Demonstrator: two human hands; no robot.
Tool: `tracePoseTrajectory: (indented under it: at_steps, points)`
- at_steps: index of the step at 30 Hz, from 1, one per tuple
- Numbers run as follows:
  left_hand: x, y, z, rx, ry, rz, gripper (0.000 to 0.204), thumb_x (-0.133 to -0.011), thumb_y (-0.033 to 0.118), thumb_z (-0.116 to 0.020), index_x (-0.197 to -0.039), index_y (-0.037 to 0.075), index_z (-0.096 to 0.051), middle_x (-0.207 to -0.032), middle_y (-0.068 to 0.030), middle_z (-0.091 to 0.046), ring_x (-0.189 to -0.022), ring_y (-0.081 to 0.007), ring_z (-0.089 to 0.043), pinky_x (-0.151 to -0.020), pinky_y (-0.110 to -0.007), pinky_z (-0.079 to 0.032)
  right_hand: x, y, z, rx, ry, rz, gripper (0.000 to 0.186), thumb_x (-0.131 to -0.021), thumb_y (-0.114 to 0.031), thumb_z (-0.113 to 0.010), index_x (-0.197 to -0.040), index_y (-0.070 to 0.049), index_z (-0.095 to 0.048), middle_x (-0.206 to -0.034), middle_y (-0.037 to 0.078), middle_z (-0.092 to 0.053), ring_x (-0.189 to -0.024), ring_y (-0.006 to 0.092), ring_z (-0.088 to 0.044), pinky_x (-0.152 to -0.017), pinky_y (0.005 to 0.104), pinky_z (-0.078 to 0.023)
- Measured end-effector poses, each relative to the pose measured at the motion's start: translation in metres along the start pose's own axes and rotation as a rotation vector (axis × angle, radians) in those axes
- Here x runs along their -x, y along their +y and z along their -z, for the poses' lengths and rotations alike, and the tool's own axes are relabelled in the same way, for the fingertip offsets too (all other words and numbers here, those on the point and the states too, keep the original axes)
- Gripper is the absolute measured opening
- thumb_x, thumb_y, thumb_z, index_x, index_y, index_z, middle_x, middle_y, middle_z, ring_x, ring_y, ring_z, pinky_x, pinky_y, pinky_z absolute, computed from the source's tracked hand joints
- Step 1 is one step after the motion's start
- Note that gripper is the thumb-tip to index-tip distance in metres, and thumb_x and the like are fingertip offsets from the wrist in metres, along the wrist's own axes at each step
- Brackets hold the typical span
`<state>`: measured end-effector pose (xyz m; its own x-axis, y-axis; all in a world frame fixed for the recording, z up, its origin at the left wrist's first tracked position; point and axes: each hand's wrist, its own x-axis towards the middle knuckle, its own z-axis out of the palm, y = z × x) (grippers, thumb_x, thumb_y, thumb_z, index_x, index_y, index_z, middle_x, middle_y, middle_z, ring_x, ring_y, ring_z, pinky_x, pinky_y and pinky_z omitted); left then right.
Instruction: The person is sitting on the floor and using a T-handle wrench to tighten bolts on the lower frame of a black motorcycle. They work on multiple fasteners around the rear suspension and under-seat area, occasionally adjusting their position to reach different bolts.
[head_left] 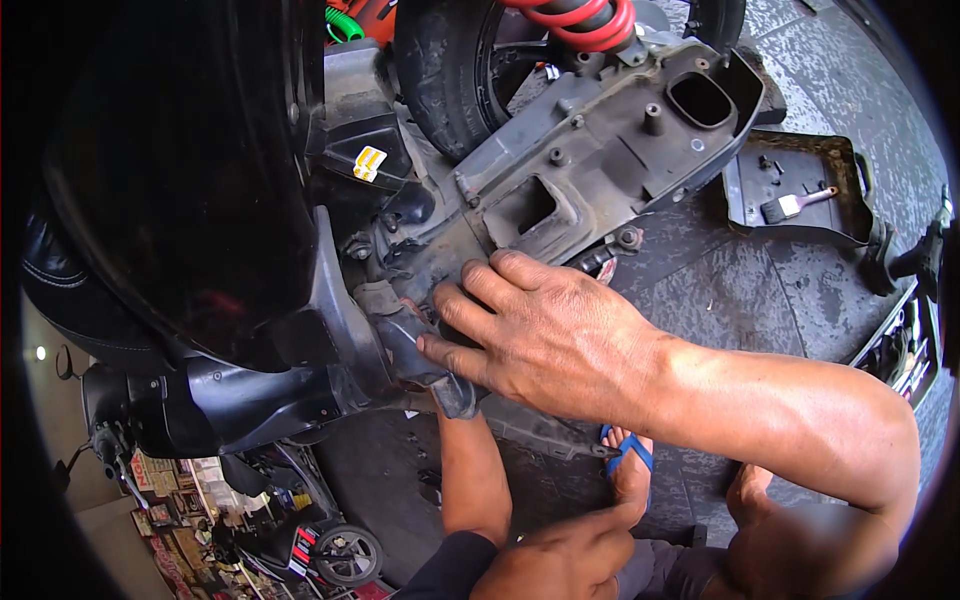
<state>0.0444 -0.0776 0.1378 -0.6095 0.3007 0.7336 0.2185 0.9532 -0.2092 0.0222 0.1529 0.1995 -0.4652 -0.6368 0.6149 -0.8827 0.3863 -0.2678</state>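
My right hand [545,330] lies palm down on the dirty grey engine case [620,150] of a scooter. Its fingers are slightly bent and apart, with the thumb beside a worn grey plastic duct piece [455,395]. No held object shows under it. My left forearm [470,470] reaches up from the lower edge and passes beneath that piece, which hides the left hand and its fingers. Left of both arms is the scooter's glossy black body panel [180,180]. Above the case are a red coil spring [595,25] and the rear wheel [440,80].
A black tray-like cover [745,185] on the dark tiled floor holds a paintbrush [798,203] and several bolts. Tools lie in a case [895,350] at the right edge. My foot in a blue sandal [630,455] is below. Another scooter's wheel [348,555] stands lower left.
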Motion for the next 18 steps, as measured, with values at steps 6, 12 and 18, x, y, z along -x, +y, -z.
tracePoseTrajectory:
  at_steps: [6, 12, 18]
  points:
    - [-0.006, -0.006, -0.003, 0.028, 0.004, 0.034, 0.065, -0.089, 0.031, -0.063, -0.132, -0.010, -0.038, -0.125, -0.0305, -0.048, -0.111, -0.0458, -0.053, -0.095, -0.050, -0.043, -0.020, -0.003, 0.001, 0.057, -0.064, 0.010, 0.041, -0.084, -0.022, -0.055, -0.124, -0.020, -0.063, -0.117, 0.005, -0.055, -0.110, 0.0211, -0.051, -0.095, 0.0297, -0.041]
    - [-0.008, -0.013, -0.006, 0.050, 0.017, 0.091, 0.062, -0.089, 0.030, -0.063, -0.131, -0.010, -0.040, -0.125, -0.0301, -0.049, -0.111, -0.0454, -0.053, -0.095, -0.049, -0.043, -0.034, 0.014, -0.001, 0.026, -0.081, 0.038, 0.041, -0.085, -0.022, -0.054, -0.125, -0.023, -0.063, -0.117, 0.005, -0.056, -0.110, 0.0204, -0.052, -0.096, 0.0328, -0.040]
    - [-0.012, -0.014, -0.010, 0.076, 0.040, 0.162, 0.058, -0.090, 0.029, -0.062, -0.129, -0.010, -0.042, -0.124, -0.0298, -0.050, -0.111, -0.0451, -0.054, -0.095, -0.049, -0.043, -0.040, 0.018, -0.007, 0.041, -0.045, 0.029, 0.043, -0.088, -0.023, -0.051, -0.130, -0.024, -0.059, -0.122, 0.006, -0.056, -0.115, 0.0222, -0.051, -0.102, 0.0382, -0.037]
